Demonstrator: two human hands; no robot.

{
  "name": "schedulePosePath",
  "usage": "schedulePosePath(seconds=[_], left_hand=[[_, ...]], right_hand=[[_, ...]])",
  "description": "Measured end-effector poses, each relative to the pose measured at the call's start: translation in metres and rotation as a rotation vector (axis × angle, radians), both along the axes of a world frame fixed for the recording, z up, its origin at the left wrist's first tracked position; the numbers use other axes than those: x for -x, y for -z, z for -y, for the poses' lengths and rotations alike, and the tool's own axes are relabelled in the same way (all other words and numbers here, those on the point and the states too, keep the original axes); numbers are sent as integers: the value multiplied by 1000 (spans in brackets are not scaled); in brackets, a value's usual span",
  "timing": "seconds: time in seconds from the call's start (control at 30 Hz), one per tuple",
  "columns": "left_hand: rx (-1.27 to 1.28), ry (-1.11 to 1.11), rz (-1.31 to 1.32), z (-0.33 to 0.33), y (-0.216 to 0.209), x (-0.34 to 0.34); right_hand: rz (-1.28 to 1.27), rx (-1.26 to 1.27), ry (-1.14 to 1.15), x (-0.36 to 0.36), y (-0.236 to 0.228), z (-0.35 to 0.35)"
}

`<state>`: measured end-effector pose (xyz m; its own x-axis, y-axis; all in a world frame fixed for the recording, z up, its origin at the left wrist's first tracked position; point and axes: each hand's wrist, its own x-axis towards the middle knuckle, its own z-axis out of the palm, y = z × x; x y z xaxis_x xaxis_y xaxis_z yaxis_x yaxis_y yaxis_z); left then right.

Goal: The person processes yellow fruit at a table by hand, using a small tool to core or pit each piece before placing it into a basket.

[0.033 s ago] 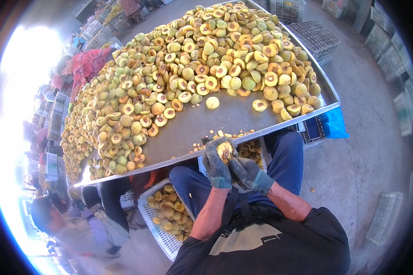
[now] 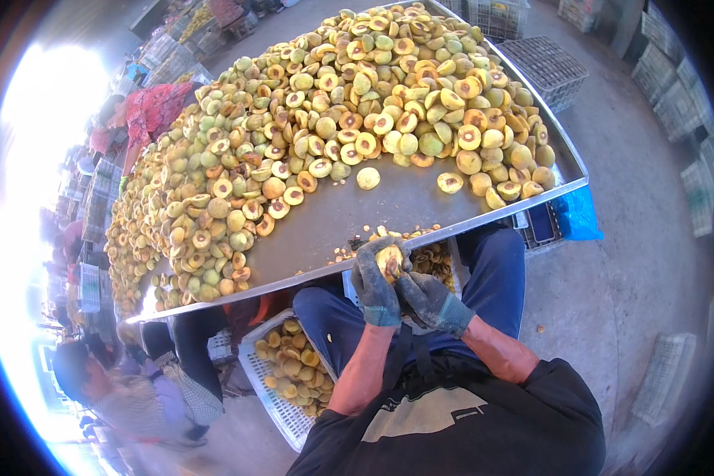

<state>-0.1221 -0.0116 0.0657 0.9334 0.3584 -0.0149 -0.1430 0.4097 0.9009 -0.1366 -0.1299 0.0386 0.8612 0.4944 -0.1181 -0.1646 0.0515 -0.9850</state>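
Left hand (image 2: 377, 278): gloved fingers are curled around a peach half (image 2: 389, 262), cut face up, held just at the near rim of the table. Right hand (image 2: 432, 301): also gloved, pressed close against the left, fingers bent; whether anything is gripped in it can't be told (palm is hidden). Slip risk is judged highest here: damp flesh could be lost from slick gloves if squeezed too hard, and glove fabric could be nicked if a tool is concealed in the right palm.

Below the hands, a crate of scraps (image 2: 454, 278) is set between the blue-trousered knees (image 2: 497, 270). A dropped half would probably be lost among the scraps. By the left knee, a white plastic crate (image 2: 263, 397) is partly filled with peach halves.

On the steel table (image 2: 365, 214), small crumbs (image 2: 340, 255) are scattered by the near rim; a sleeve could sweep them off. Two loose halves (image 2: 367, 178) are parted from the big heap (image 2: 333, 103). That heap is piled loosely; a slide toward the rim could be triggered by a bump or by pulling from its foot.

Farther out, a dark lattice crate (image 2: 541, 70) is parked behind the table's far corner.
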Motion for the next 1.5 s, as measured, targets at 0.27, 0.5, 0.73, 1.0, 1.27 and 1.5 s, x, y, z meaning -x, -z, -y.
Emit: schedulePosePath(seconds=[0.27,0.5,0.73,1.0,1.27,1.5], left_hand=[[-193,84,94,-15,8,2],[151,119,-90,-23,16,-3],[428,639,131,-42,28,-9],[142,-289,-234,-105,20,10],[-1871,-142,-834,-293,24,141],[-1488,-235,-328,-222,31,21]], right_hand=[[157,-90,-4,3,-8,-6],[-714,-250,-307,2,-34,10],[-898,-422,-469,-3,-20,11],[-766,-237,-356,-9,12,14],[-884,-188,-379,-14,53,11],[-587,-63,-198,-26,53,-2]])
